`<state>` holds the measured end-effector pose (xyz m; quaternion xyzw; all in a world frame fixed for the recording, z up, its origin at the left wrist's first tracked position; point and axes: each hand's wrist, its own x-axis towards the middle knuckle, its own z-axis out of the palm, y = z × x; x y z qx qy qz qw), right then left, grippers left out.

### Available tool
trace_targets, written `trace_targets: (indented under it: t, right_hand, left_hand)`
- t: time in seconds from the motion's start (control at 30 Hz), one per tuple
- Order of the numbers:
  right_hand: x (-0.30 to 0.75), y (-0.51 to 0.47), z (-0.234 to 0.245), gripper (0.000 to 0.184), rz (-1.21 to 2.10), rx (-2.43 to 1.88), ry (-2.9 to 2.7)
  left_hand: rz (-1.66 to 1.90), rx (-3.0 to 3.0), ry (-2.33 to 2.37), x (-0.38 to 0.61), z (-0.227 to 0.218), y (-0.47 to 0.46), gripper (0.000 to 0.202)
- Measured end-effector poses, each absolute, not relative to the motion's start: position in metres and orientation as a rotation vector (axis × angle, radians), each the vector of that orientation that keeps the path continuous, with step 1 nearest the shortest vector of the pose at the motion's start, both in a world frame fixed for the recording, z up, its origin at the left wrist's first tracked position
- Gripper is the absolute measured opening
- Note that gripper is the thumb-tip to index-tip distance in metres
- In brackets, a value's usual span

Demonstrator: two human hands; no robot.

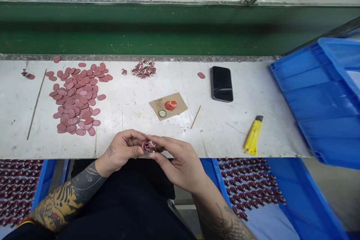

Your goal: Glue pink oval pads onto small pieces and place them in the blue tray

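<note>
On the flat white-topped bench [242,93], a heap of flat oval tags [75,97] lies to the left, with a cluster of small twisted pieces [144,68] behind centre. A square cardboard sheet [181,109] sits mid-bench, carrying a round metal bottle cap [162,113]. A slim smartphone [222,84] lies behind and right of it, a chunky utility knife [253,135] further right, and a ribbed plastic crate [323,101] beyond. At the front edge, the left hand [120,150] and right hand [180,161] meet around a small tangled piece [149,146].
</note>
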<state>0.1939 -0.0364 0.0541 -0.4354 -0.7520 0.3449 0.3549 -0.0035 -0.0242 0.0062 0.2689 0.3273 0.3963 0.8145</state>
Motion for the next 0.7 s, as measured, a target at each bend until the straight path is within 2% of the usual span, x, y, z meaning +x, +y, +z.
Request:
trace_targets:
  t: [0.7]
  right_hand:
    - [0.193,-0.034,0.053,0.041,0.795,-1.147,-2.036]
  left_hand:
    - [0.917,0.664,0.724,0.000,0.016,-0.018,0.024]
